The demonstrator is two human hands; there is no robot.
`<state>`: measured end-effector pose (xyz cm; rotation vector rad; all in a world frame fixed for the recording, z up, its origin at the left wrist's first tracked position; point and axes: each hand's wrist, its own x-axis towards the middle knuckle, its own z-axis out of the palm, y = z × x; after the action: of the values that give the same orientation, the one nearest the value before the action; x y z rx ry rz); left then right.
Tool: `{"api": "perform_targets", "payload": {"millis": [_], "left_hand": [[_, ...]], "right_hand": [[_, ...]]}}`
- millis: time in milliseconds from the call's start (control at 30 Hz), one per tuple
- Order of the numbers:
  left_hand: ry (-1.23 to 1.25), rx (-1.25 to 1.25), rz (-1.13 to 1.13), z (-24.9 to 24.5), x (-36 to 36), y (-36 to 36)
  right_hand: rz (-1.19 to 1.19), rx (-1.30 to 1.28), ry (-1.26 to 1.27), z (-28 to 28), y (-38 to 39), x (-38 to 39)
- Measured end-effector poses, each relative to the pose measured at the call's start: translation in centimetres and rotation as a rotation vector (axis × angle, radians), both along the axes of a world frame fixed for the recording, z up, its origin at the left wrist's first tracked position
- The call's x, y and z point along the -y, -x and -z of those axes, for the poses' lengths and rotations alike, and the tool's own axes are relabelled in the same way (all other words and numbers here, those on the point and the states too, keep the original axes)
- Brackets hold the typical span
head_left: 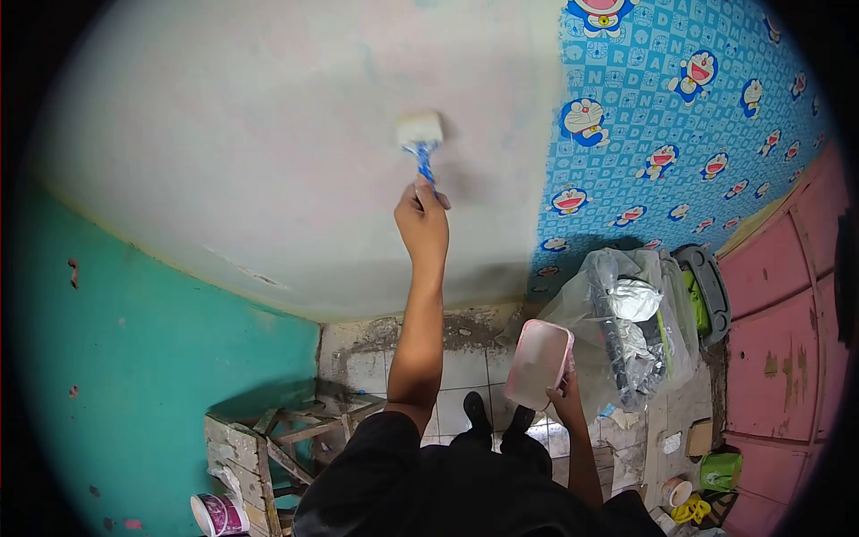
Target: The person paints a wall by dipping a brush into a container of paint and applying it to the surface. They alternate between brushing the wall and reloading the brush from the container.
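My left hand (421, 217) is stretched out to the wall, its fingers closed round the blue handle of a wide paintbrush (421, 132). The brush head is pale and lies against the whitish, faintly pink wall (268, 134). Lower down, my right hand (564, 396) grips the side of a pink rectangular tub (540, 361). Inside the tub is a pale, whitish content. A strip of blue cartoon wallpaper (662, 98) covers the wall to the right of the brush.
Clear plastic (573, 291) wraps a bulky item at the right. A worn wooden stand (242, 456) and a paint bucket (219, 514) are at lower left. The teal wall (161, 358) is on the left, a pink door-like panel (774, 358) on the right. Small items lie on the tiled floor (367, 369).
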<state>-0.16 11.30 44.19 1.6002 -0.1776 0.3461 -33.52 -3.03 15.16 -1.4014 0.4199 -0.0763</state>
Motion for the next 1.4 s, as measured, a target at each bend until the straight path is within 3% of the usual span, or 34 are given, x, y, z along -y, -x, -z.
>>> {"api": "perform_targets", "payload": {"millis": [67,133,267,400,467,500,600,800,900,967,1067,1133,1233,1333,1400], "left_hand": [[0.054,0.118,-0.028,-0.7,0.5,0.2],[-0.005,0.098,0.009,2.4,0.6,-1.5],[-0.147,0.073,-0.018,13.3,1.3,-2.4],[-0.32,-0.123,-0.024,25.6,1.4,-0.3],[-0.284,-0.358,-0.012,30.5,1.2,-0.1],[-0.266,-0.474,-0.004,30.3,1.4,0.2],[-0.279,-0.478,0.087,27.5,1.4,-1.2],[-0.064,-0.364,0.17,7.5,2.7,-1.9],[0.071,-0.158,0.118,-0.5,3.8,0.6],[0.074,0.015,0.066,-3.1,4.2,1.2],[0.022,0.112,-0.037,-2.6,5.3,0.6],[-0.097,0.159,-0.073,2.0,5.8,-0.6],[-0.244,0.171,-0.116,13.2,6.1,-1.8],[-0.343,0.027,-0.174,24.1,5.9,-0.3],[-0.434,-0.078,-0.16,28.2,5.3,1.0]], "right_hand": [[0.001,-0.001,-0.035,0.1,0.0,0.0],[-0.001,-0.006,-0.054,0.0,-0.1,-0.1],[0.017,-0.032,-0.05,-1.5,-0.4,-0.7],[0.009,-0.032,0.003,-2.0,-0.3,-0.6],[-0.006,-0.043,-0.011,-1.4,-0.2,-0.3],[-0.012,-0.048,-0.018,-1.3,-0.1,-0.1],[-0.005,-0.04,0.006,-1.2,0.3,0.3],[0.014,0.006,0.024,-0.5,0.7,0.7],[0.055,0.047,-0.006,0.3,0.8,0.6],[0.057,0.04,-0.001,0.7,0.8,0.6],[0.08,0.048,-0.019,0.8,0.8,0.5],[0.089,0.06,-0.025,0.7,0.9,0.4],[0.09,0.056,-0.017,0.4,1.0,0.7],[0.087,0.038,-0.018,-1.3,1.2,0.9],[0.074,0.073,-0.009,-1.7,1.1,1.4]]}}
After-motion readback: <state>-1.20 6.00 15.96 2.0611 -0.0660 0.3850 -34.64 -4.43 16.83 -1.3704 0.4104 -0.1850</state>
